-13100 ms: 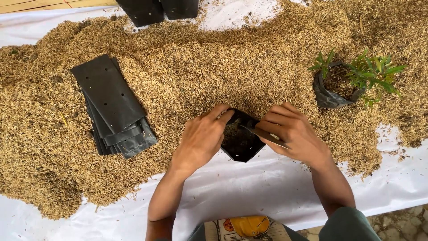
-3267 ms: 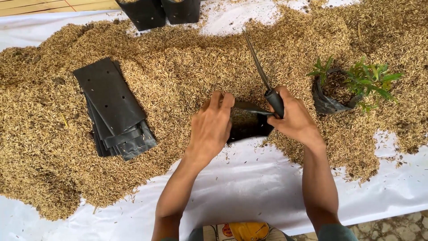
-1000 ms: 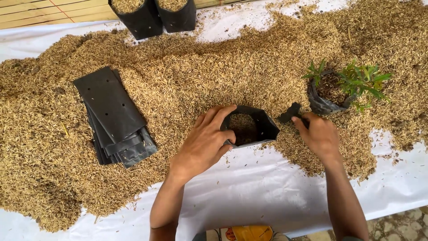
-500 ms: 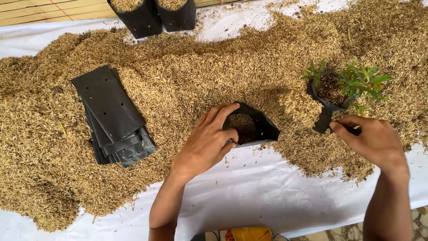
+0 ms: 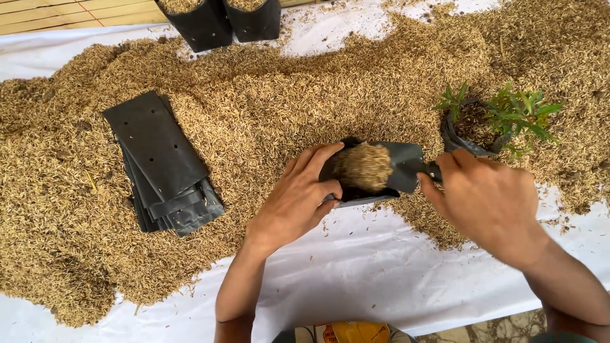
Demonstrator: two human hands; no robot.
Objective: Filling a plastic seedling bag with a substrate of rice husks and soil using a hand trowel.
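The right hand, away at the side half a second ago, now grips a dark metal trowel heaped with husks over the black plastic grow bag; the left hand pinches its rim open, so filling continues.

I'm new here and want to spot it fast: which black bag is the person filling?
Find the wide heap of tan husks on the white sheet. At its near edge the left hand holds open a black bag while the right hand tips a trowel of husks into it. Unlike the flat stack of bags and the seedling bag, it alone is held.
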